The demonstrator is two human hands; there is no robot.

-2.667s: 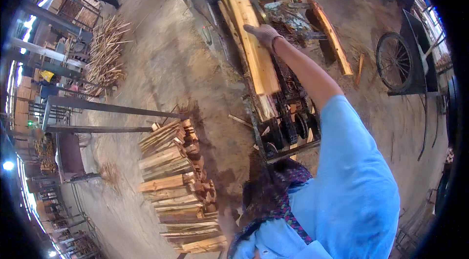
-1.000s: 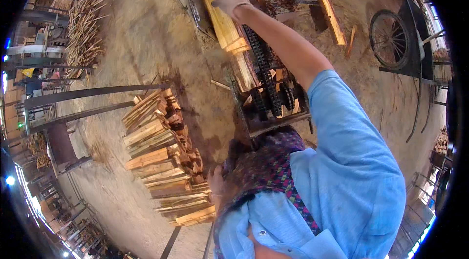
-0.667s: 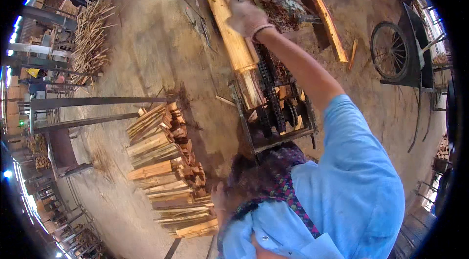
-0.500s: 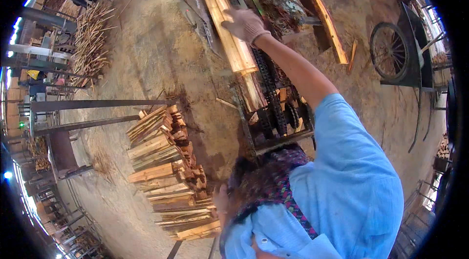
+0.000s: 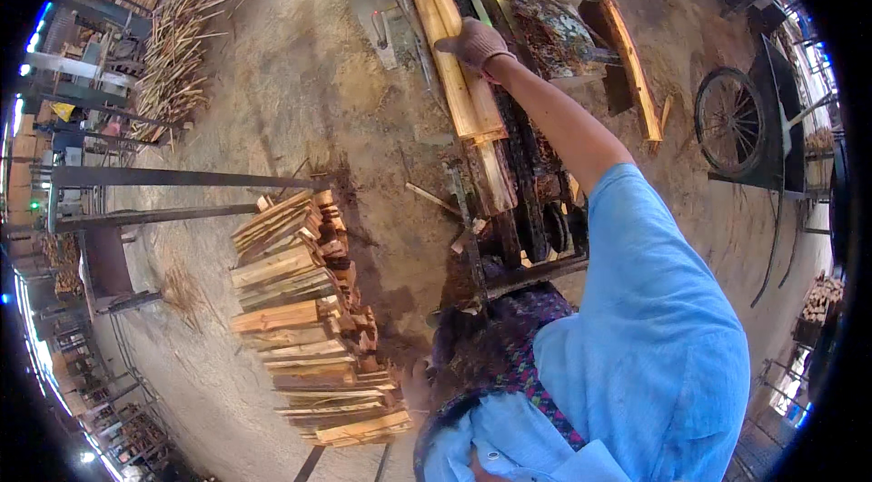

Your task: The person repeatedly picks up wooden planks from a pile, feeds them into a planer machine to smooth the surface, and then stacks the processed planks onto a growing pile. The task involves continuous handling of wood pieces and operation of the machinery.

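Under the gloved, tan-brown right hand (image 5: pixel 476 43) lies a pale yellow plank (image 5: pixel 451 46). Behind that grip, the sleeve (image 5: pixel 668 300) is light blue, the scarf (image 5: pixel 522 350) dark with purple and red patterning. Left, stacked offcuts (image 5: pixel 304 318) show orange-tan ends.

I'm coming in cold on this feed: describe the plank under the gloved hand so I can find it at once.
Start at the long dark machine bed running up the middle of the sawdust floor. Along its left side lies a pale yellow plank, with the gloved right hand resting on its right edge. Unlike the short offcuts stacked on the woodpile at lower left, it is one long, clean board.
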